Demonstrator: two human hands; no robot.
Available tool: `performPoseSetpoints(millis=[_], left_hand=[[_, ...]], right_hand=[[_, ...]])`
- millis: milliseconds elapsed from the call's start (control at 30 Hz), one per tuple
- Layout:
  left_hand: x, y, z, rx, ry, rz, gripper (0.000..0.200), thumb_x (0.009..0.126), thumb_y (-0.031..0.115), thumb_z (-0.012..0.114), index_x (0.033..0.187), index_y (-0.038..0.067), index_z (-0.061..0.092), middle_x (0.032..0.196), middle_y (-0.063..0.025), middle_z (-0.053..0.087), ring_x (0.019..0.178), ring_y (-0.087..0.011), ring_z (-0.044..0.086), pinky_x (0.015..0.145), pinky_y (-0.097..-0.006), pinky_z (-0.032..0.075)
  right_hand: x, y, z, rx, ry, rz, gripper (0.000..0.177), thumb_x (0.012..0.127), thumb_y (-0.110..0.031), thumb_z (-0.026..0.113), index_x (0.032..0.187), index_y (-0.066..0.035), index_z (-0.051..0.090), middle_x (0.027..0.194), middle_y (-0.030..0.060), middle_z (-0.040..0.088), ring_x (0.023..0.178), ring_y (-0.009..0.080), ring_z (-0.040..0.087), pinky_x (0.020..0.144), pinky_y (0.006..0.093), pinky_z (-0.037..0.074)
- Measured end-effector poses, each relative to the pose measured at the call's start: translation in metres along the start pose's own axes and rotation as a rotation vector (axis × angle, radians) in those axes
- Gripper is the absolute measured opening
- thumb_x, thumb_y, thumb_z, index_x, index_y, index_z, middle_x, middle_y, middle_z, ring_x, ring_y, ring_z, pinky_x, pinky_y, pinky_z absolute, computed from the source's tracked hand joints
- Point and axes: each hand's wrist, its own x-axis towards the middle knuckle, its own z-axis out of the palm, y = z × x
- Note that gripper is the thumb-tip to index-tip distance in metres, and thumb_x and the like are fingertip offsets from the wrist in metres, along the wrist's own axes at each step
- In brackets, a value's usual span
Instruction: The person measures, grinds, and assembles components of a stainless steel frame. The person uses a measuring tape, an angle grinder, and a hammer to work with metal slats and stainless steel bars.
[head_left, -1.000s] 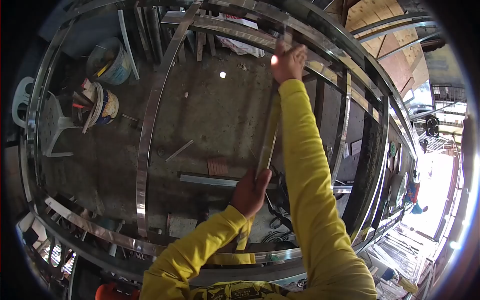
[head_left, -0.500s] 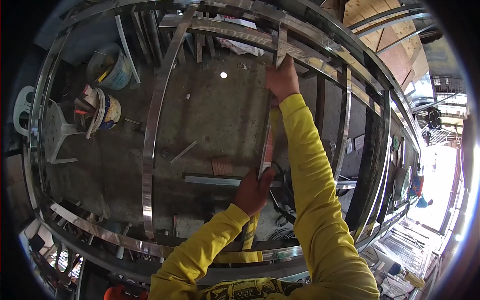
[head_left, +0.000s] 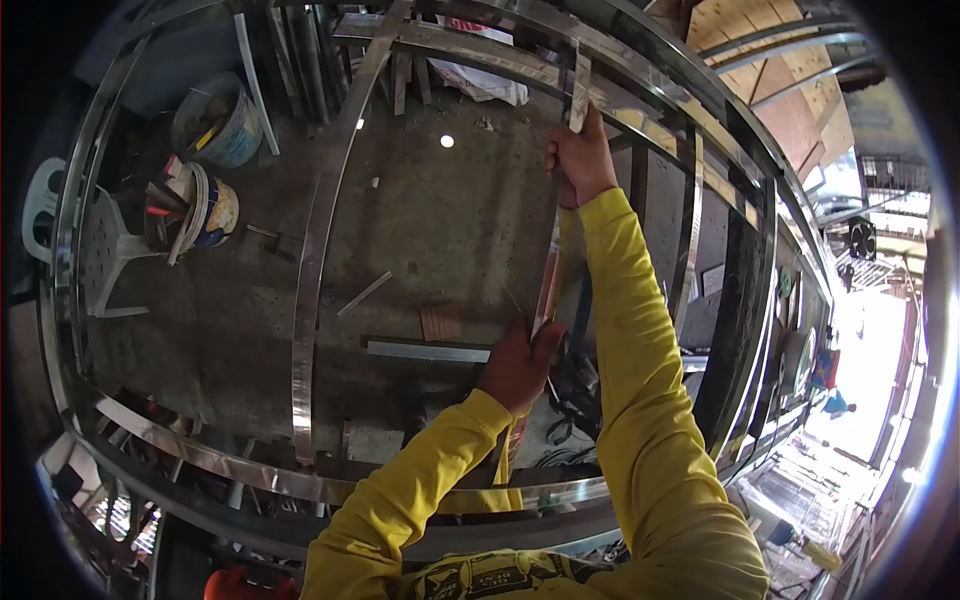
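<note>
A long, shiny metal bar (head_left: 553, 262) runs away from me, slightly slanted, over a large metal frame (head_left: 310, 300). My right hand (head_left: 584, 158) is wrapped round its far part, close to the frame's far rail. Nearer to me, my left hand (head_left: 517, 370) has its fingers closed round the same bar, thumb along the top. The bar's near end reaches toward the frame's near rail (head_left: 250, 478), partly hidden behind my left wrist. Both sleeves are yellow.
At the left stand a bucket of tools (head_left: 215, 210), a grey bucket (head_left: 225, 125) and a white plastic chair (head_left: 112, 250). A loose metal strip (head_left: 425, 351) and a reddish piece (head_left: 441, 322) lie on the floor. A white sack (head_left: 482, 82) sits beyond the frame.
The metal bar has shifted to the right, along with both hands. My right hand has turned slightly, and both hands still grip the bar.
</note>
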Motion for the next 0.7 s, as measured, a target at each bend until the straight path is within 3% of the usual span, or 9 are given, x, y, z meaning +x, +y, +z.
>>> performPoseSetpoints(millis=[167, 200, 300, 400, 467, 533, 567, 633, 700], left_hand=[[-0.002, 0.016, -0.006, -0.211, -0.125, -0.141, 0.048, 0.1, 0.05, 0.054, 0.11, 0.004, 0.054, 0.055, -0.0015, 0.052, 0.04, -0.0122, 0.051, 0.039, -0.0296, 0.041], [0.003, 0.01, -0.005, -0.128, -0.101, -0.068, 0.052, 0.1, 0.052, 0.052, 0.11, 0.001, 0.056, 0.07, -0.0123, 0.06, 0.061, -0.0253, 0.06, 0.056, -0.0377, 0.046], [0.005, 0.014, -0.011, 0.077, -0.115, -0.195, 0.062, 0.098, 0.054, 0.049, 0.126, -0.001, 0.057, 0.101, -0.0284, 0.068, 0.098, -0.0412, 0.068, 0.085, -0.0468, 0.05], [0.012, -0.012, -0.006, 0.093, 0.07, 0.12, 0.059, 0.096, 0.05, 0.053, 0.118, -0.005, 0.056, 0.09, -0.028, 0.068, 0.09, -0.0451, 0.067, 0.078, -0.0466, 0.054], [0.007, 0.009, -0.014, 0.07, 0.018, 0.05, 0.057, 0.097, 0.052, 0.053, 0.113, -0.003, 0.056, 0.078, -0.0183, 0.067, 0.073, -0.0338, 0.066, 0.065, -0.0412, 0.053], [-0.001, 0.025, -0.019, 0.015, -0.011, -0.013, 0.056, 0.098, 0.053, 0.052, 0.106, -0.002, 0.058, 0.071, -0.0079, 0.061, 0.055, -0.0192, 0.061, 0.052, -0.033, 0.048], [-0.001, 0.024, -0.019, 0.016, -0.016, -0.007, 0.059, 0.098, 0.055, 0.052, 0.106, -0.003, 0.058, 0.067, -0.0083, 0.06, 0.051, -0.0202, 0.06, 0.05, -0.0335, 0.048], [0.0, 0.021, -0.019, 0.011, -0.027, 0.011, 0.066, 0.098, 0.059, 0.051, 0.107, -0.006, 0.058, 0.058, -0.0092, 0.059, 0.044, -0.022, 0.06, 0.045, -0.0345, 0.048], [0.001, 0.021, -0.018, -0.058, -0.048, -0.005, 0.059, 0.099, 0.054, 0.051, 0.106, -0.004, 0.057, 0.056, -0.0054, 0.056, 0.041, -0.0173, 0.055, 0.042, -0.0311, 0.045]], right_hand=[[-0.051, -0.005, 0.008, 0.063, 0.051, 0.221, 0.021, 0.09, -0.008, 0.062, 0.105, -0.004, 0.048, 0.071, 0.0063, 0.053, 0.054, 0.0176, 0.055, 0.046, 0.0353, 0.047], [-0.068, -0.002, 0.006, 0.089, 0.025, 0.266, 0.022, 0.09, -0.011, 0.064, 0.104, -0.003, 0.048, 0.071, 0.0063, 0.053, 0.054, 0.0176, 0.055, 0.047, 0.0348, 0.048], [-0.142, 0.017, -0.006, -0.018, -0.008, 0.354, 0.02, 0.094, -0.015, 0.064, 0.105, -0.003, 0.052, 0.075, 0.0063, 0.056, 0.059, 0.0182, 0.058, 0.053, 0.0322, 0.05], [-0.232, 0.021, -0.011, 0.075, 0.117, 0.322, 0.016, 0.1, -0.015, 0.057, 0.109, -0.002, 0.056, 0.082, 0.0056, 0.061, 0.067, 0.0174, 0.062, 0.062, 0.0279, 0.052], [-0.278, 0.039, -0.021, 0.199, 0.116, 0.337, 0.016, 0.102, -0.014, 0.053, 0.11, -0.001, 0.059, 0.087, 0.0056, 0.063, 0.071, 0.0166, 0.063, 0.066, 0.0264, 0.052], [-0.32, 0.081, -0.044, 0.304, -0.031, 0.458, 0.018, 0.104, -0.012, 0.05, 0.11, 0.0, 0.062, 0.092, 0.0063, 0.065, 0.073, 0.016, 0.063, 0.069, 0.0264, 0.052], [-0.342, 0.075, -0.039, 0.039, -0.23, 0.242, 0.021, 0.103, -0.017, 0.053, 0.109, 0.001, 0.063, 0.09, 0.0069, 0.064, 0.073, 0.0165, 0.063, 0.07, 0.0273, 0.052], [-0.362, 0.067, -0.021, -0.154, -0.459, 0.224, 0.025, 0.1, -0.021, 0.057, 0.106, 0.002, 0.064, 0.086, 0.0078, 0.064, 0.072, 0.0172, 0.063, 0.07, 0.0288, 0.051], [-0.358, 0.058, -0.008, 0.014, -0.527, 0.63, 0.024, 0.096, -0.02, 0.06, 0.102, 0.002, 0.065, 0.081, 0.0084, 0.063, 0.072, 0.0179, 0.063, 0.068, 0.03, 0.051]])
